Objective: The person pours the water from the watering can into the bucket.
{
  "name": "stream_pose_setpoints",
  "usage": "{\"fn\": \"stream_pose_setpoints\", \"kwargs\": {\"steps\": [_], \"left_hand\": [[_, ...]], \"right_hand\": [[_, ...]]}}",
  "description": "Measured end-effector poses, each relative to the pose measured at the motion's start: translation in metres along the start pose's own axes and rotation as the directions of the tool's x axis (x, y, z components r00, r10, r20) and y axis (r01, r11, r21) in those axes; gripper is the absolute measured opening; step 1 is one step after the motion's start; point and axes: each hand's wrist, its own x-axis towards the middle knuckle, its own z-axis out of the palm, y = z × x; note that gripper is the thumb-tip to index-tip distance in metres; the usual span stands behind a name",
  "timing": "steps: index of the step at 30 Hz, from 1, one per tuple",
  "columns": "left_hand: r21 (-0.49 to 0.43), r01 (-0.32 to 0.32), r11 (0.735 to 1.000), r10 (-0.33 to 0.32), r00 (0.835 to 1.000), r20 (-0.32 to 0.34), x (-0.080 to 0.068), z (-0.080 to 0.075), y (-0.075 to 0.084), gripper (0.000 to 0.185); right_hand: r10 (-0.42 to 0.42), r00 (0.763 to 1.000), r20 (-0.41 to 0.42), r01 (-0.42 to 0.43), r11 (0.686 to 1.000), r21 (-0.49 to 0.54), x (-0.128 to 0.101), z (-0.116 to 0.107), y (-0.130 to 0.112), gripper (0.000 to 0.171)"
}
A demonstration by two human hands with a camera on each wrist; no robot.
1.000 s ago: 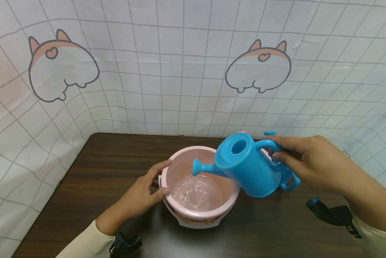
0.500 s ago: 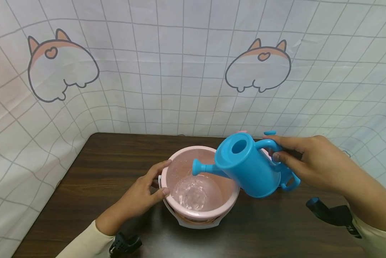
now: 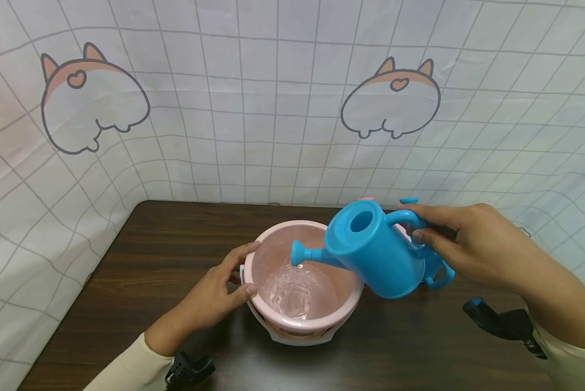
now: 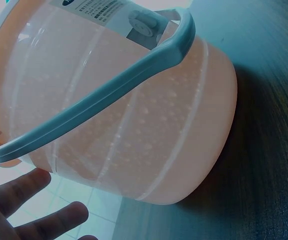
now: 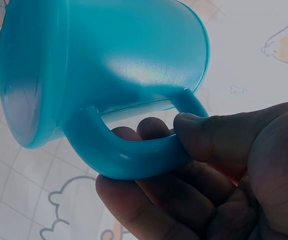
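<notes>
Glossy plastic watering can (image 3: 377, 255), translucent bucket (image 3: 302, 282)

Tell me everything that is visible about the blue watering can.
The blue watering can looks like smooth, glossy plastic, with a round filling hole on top, a short spout and a loop handle. It is held in the air, tilted, with its spout over the pink bucket, where water lies and ripples. The right hand grips the handle: the fingers pass through the loop and the thumb presses on top. Nothing else touches it.

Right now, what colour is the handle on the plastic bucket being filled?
Pale grey-white, against the translucent pink plastic bucket; its handle shows best in the left wrist view.
</notes>
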Motion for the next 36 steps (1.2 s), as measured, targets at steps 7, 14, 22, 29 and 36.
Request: {"fn": "stream_pose_setpoints", "kwargs": {"steps": [7,14,22,29,36], "left_hand": [[0.001,-0.008,1.000,0.008,1.000,-0.006,0.0000,0.0004,-0.0004,0.069],[0.006,-0.001,1.000,0.001,1.000,-0.006,-0.0004,0.0001,-0.0001,0.069],[0.009,0.003,1.000,-0.003,1.000,-0.004,-0.0005,0.0002,0.0003,0.069],[0.005,0.005,1.000,-0.005,1.000,-0.004,-0.0005,0.0003,0.0005,0.069],[0.006,0.011,1.000,-0.011,1.000,-0.005,-0.0005,0.0002,0.0005,0.069]], "right_hand": [[-0.003,1.000,-0.001,0.003,1.000,0.006,-0.0001,-0.0001,-0.0010,0.046],[-0.002,1.000,0.000,0.002,1.000,-0.001,0.0008,-0.0001,-0.0015,0.045],[0.017,1.000,0.006,-0.017,1.000,-0.002,0.0012,-0.0008,-0.0019,0.045],[0.010,1.000,0.002,-0.010,1.000,-0.005,0.0011,-0.0009,-0.0011,0.045],[0.016,1.000,0.014,-0.016,1.000,-0.008,0.0010,-0.0014,0.0002,0.046]]}}
